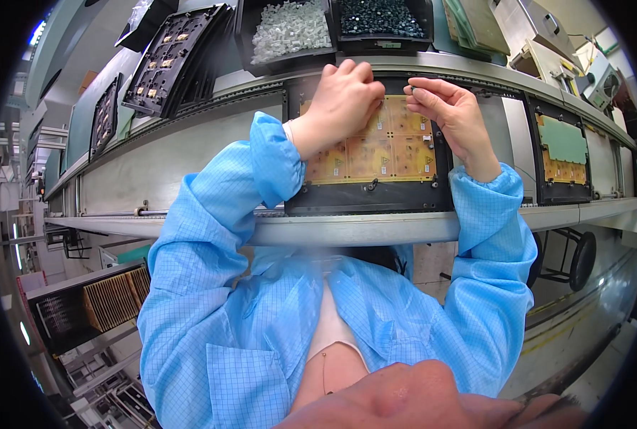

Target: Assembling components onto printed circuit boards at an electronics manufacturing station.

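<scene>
A yellow-brown circuit board panel [365,161] lies in a black carrier frame [368,200] in front of me. My left hand [340,104] reaches over the panel's upper left part, its fingers curled and closed. Whatever sits between those fingertips is hidden. Over the panel's upper right corner, my right hand [453,118] pinches a small dark component [412,88] between thumb and forefinger. Both hands are close together near the far edge of the carrier. White labels and a few small dark parts show on the panel.
Beyond the carrier stand a black bin of white parts [290,32] and a black bin of dark parts [382,18]. Black carriers [175,57] lean at the back left. Another carrier with a green-covered board [565,139] sits on the right. A metal rail [354,230] runs along the near edge.
</scene>
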{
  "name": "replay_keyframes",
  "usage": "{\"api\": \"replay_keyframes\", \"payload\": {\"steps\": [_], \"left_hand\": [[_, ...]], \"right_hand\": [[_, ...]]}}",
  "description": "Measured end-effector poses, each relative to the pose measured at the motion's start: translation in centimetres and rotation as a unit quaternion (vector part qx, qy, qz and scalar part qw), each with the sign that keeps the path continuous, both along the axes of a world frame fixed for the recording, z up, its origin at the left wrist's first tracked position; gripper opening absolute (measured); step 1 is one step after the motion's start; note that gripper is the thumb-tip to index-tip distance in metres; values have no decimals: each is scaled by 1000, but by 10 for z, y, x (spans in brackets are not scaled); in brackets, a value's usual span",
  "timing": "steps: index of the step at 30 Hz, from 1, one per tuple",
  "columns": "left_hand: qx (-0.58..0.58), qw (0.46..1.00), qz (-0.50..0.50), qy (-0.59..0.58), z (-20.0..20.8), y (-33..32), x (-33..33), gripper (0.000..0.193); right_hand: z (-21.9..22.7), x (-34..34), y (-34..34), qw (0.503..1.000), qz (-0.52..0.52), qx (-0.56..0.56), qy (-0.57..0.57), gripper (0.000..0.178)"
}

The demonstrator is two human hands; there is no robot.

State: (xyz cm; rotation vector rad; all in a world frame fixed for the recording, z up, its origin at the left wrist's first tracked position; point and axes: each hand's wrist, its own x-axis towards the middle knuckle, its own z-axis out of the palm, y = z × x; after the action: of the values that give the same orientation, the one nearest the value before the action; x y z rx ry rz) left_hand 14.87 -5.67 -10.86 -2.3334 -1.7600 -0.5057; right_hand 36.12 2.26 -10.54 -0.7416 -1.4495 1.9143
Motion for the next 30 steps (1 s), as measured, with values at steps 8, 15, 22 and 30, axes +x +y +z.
{"api": "replay_keyframes", "payload": {"steps": [8,15,22,30], "left_hand": [[31,999,-10,-16,-4,-33,-49,24],[112,978,172,37,23,-4,-194,22],[11,977,211,5,5,8,-254,12],[99,968,135,-186,9,-23,-290,12]], "right_hand": [[-2,-38,-19,996,41,-77,26,28],[1,-80,-44,998,23,-19,-58,24],[-8,-143,-68,951,-6,177,-254,15],[-11,-192,-85,852,-8,397,-342,11]]}}
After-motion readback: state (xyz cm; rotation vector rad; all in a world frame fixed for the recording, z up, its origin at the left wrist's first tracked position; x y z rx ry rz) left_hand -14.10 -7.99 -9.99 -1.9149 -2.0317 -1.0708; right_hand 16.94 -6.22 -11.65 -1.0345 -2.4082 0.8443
